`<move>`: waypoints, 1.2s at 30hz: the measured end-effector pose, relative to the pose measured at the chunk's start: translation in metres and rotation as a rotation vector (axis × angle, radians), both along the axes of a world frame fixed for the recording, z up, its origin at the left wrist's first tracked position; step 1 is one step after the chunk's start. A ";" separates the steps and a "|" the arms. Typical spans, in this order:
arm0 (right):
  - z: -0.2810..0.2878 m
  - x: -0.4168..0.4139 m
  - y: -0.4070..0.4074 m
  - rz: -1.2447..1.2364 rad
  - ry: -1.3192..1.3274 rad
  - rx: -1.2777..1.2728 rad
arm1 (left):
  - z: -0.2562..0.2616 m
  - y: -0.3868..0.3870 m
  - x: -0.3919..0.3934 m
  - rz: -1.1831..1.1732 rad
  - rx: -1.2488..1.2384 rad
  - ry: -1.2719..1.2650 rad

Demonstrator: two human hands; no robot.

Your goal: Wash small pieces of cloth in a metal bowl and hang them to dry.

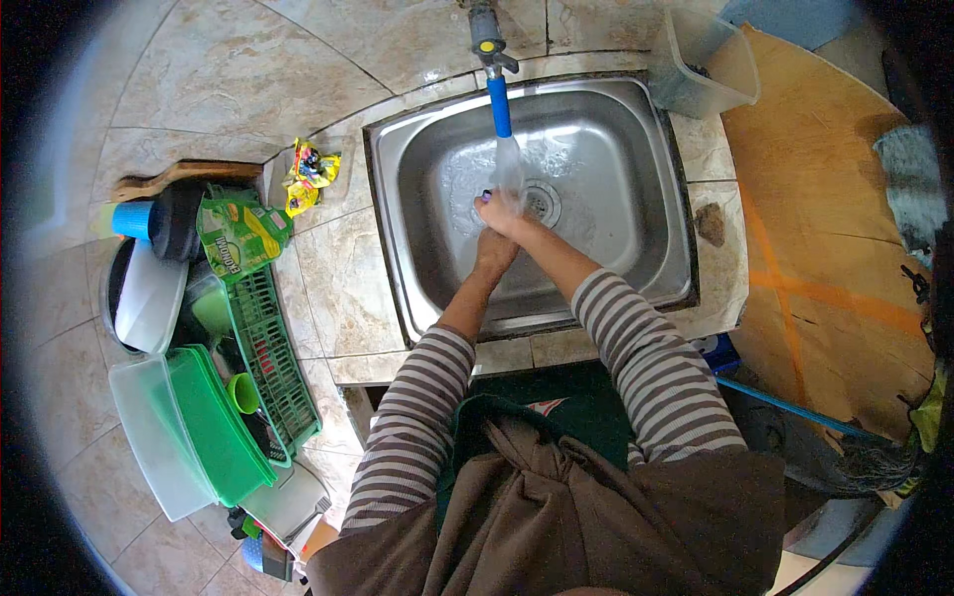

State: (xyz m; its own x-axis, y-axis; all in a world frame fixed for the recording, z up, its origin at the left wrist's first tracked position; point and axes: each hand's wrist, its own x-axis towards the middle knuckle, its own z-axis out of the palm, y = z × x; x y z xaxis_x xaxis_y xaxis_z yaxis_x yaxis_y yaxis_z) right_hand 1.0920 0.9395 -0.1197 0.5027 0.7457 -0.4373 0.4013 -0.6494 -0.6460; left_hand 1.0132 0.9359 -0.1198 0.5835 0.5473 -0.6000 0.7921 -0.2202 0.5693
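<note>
Water runs from a blue hose nozzle (499,108) on a wall tap (486,46) into a stainless steel sink (596,223). Under the stream, my right hand (501,211) lies over my left hand (495,252), and the two touch near the drain strainer (541,201). The left fingers are mostly hidden beneath the right hand and the water. Something small and purple (487,195) shows at the right hand's fingers; I cannot tell what it is. Whether either hand holds anything is not clear.
Left of the sink stand a green dish rack (276,365), plastic containers (216,425), a green dish soap pouch (242,235) and a crumpled yellow packet (309,175). A clear plastic tub (704,67) stands at the back right, beside a wooden board (827,246). A brown stone-like piece (709,224) lies right of the sink.
</note>
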 end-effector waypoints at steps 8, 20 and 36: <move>0.074 0.031 -0.063 -0.042 0.880 0.297 | 0.067 0.026 -0.034 0.329 -0.132 -0.229; 0.076 0.036 -0.064 0.047 0.106 0.452 | 0.119 0.051 -0.051 -0.126 0.524 -0.167; 0.093 0.017 -0.033 0.185 0.339 0.680 | 0.202 0.082 -0.031 0.340 -0.341 -0.654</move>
